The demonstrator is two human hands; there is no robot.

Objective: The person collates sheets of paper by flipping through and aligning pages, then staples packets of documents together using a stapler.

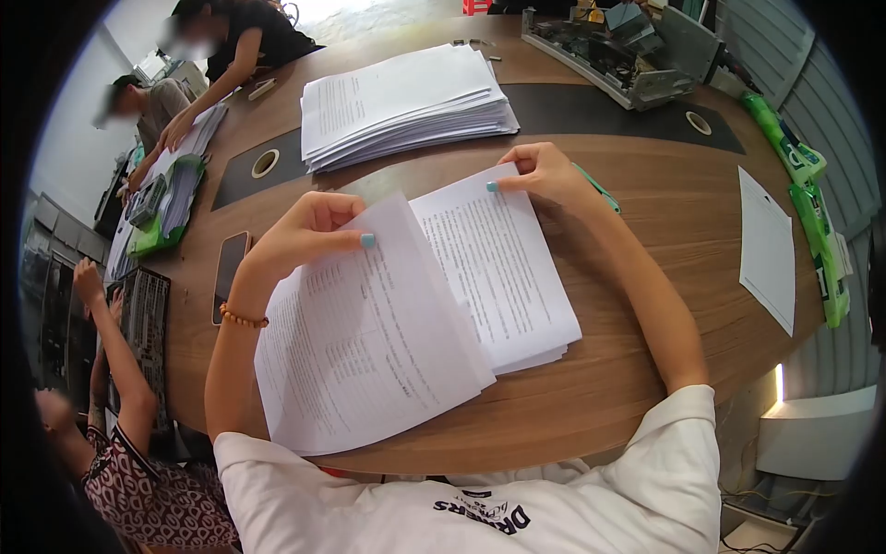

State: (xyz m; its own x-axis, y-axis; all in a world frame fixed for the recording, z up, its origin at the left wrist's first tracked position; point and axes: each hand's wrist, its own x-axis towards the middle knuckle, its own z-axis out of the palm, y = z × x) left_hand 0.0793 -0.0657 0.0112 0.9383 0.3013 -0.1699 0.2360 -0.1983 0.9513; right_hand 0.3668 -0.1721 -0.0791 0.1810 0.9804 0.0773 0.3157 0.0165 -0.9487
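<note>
Two piles of printed sheets lie side by side before me on the wooden table. My left hand [318,231], with a beaded bracelet at the wrist, pinches the top edge of a sheet [369,305] over the left pile. That sheet's right part overlaps the right pile [498,277]. At the top edge of the right pile, my right hand [544,175] grips the papers between thumb and fingers. A thick stack of papers [397,102] stands beyond both hands. Beside my right wrist lies a green pen [598,187], partly hidden.
A phone [231,272] lies left of my forearm. An opened metal computer case [618,55] is at the back right. One loose sheet [766,249] and green packs [821,249] sit at the right edge. Three other people are at the left, near papers and a green folder [166,208].
</note>
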